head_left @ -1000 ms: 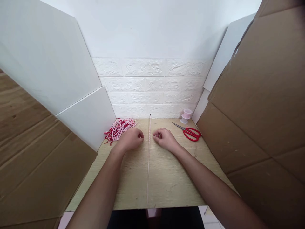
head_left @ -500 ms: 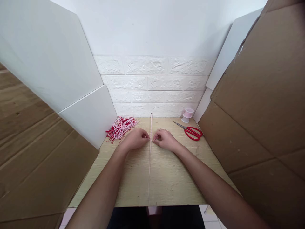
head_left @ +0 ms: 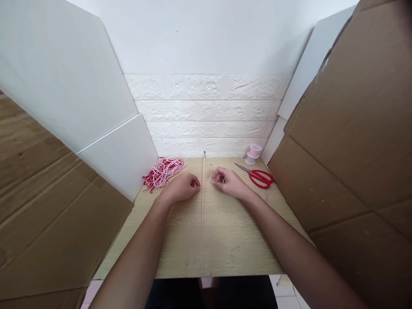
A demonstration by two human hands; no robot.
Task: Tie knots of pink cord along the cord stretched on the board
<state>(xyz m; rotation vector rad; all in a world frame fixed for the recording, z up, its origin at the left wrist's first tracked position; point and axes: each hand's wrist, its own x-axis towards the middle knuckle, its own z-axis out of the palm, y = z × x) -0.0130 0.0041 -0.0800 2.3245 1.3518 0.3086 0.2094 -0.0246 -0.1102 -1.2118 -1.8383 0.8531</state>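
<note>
A pale pink cord point(head_left: 202, 223) runs straight down the middle of the wooden table point(head_left: 231, 240), from a small dark hook point(head_left: 204, 152) at the wall to the front edge. Its upper stretch looks thicker and knotted. My left hand point(head_left: 185, 186) lies just left of the cord, thumb and fingertips pinched on a thin strand that reaches the cord. On the other side, my right hand point(head_left: 229, 182) is a little apart from the cord, fingers curled and pinched. A faint thin strand seems to run from it to the cord.
At the back left lies a tangled heap of red and pink braided cords point(head_left: 165, 171). Scissors with red handles point(head_left: 261, 178) rest at the right, near two stacked thread spools point(head_left: 254, 152). Cardboard sheets point(head_left: 347, 180) and white panels point(head_left: 119, 159) flank the table.
My right hand has moved right, away from the cord, and slightly up. The left hand stays almost where it was, beside the cord.
</note>
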